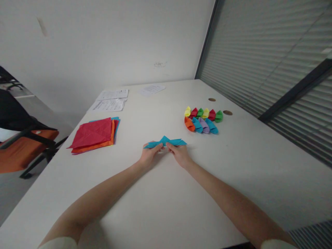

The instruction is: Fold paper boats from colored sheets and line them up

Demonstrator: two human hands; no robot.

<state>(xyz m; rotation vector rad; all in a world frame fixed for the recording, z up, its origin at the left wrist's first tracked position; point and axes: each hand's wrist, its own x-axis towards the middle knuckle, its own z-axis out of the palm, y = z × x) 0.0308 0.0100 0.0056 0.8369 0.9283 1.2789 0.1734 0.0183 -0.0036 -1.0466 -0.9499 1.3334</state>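
Note:
A blue folded paper piece (165,140), long and narrow with a peak at its middle, is held between both hands just above the white table (166,193). My left hand (150,154) pinches it left of the peak, thumb on the near side. On the other side of the peak my right hand (180,153) grips it the same way. The fingers behind the paper are mostly hidden. Beyond my right hand lie two rows of folded paper pieces (202,120) in yellow, red, green, orange, blue and purple.
To the left lies a stack of coloured paper sheets (92,133), red on top. Printed papers (110,100) rest near the back wall. Two round brown spots (227,112) mark the table's right side, beside window blinds (272,52). An orange chair (28,148) stands left of the table.

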